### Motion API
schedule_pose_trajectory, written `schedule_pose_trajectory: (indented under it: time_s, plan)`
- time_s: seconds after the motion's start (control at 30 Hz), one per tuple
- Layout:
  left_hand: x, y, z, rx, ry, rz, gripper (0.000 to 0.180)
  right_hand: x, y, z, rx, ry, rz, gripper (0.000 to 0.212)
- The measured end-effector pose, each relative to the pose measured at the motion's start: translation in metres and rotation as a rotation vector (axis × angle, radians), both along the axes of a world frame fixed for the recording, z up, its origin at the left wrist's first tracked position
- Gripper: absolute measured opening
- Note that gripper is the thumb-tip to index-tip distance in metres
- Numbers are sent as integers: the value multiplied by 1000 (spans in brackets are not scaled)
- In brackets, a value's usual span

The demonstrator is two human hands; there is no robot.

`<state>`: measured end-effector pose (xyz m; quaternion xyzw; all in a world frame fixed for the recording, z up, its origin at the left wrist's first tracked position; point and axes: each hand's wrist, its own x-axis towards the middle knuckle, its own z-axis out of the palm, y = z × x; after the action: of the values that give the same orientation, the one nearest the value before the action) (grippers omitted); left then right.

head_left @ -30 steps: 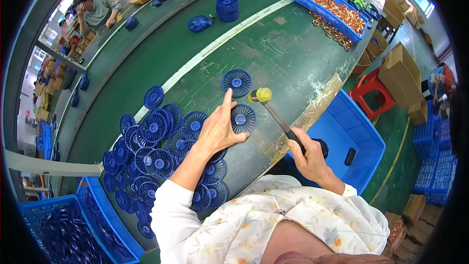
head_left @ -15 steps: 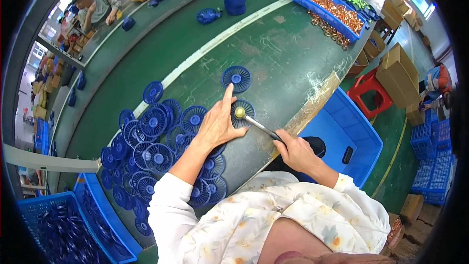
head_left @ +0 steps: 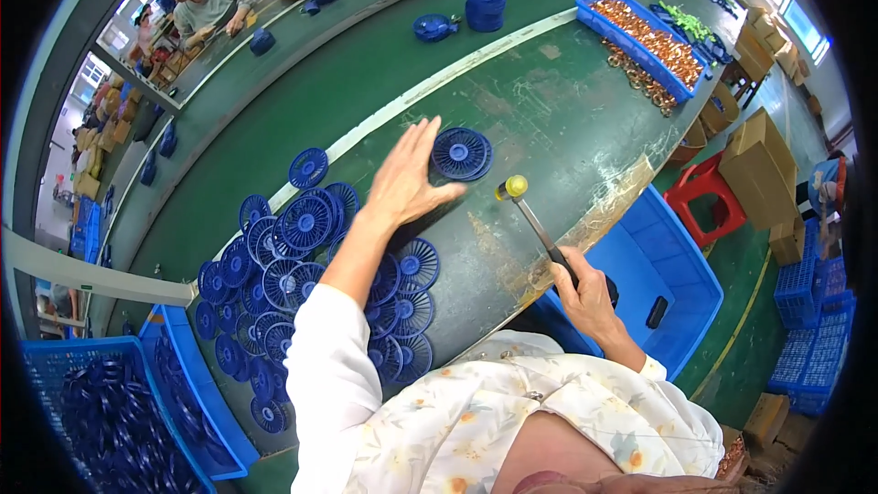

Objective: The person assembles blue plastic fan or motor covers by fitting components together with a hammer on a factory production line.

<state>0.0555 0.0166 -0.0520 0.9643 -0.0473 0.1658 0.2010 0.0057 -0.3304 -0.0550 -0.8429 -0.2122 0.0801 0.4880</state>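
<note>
My left hand (head_left: 402,174) is over the green worktable, fingers spread, with nothing in it. Just to the right of its fingertips lies a small stack of blue slotted plastic discs (head_left: 461,154), one slightly offset on another. In my right hand (head_left: 585,297) is a mallet (head_left: 535,218) with a yellow head and dark grip. Its head is raised near the table's front edge, apart from the discs. Many more blue discs (head_left: 306,220) lie heaped on the table to the left, partly hidden behind my left forearm.
A blue tray of copper-coloured rings (head_left: 640,32) stands at the far right, with loose rings beside it. Below the table edge sits a blue bin (head_left: 672,311); a red stool (head_left: 709,197) is beyond. Crates of dark blue parts (head_left: 119,421) stand lower left. A co-worker (head_left: 206,5) sits across the line.
The disc that lay under the mallet now sits stacked with the other one. My left hand has moved off them and spread; the mallet has drawn back to the right.
</note>
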Motion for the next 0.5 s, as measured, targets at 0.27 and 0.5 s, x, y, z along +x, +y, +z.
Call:
schedule_pose_trajectory:
  time_s: [0.27, 0.5]
  plan:
    - [-85, 27, 31, 143, 462, 154, 106, 4, 20, 3, 26, 90, 109, 21]
    - [-62, -29, 32, -88, 216, -16, 133, -3, 18, 15, 17, 46, 140, 24]
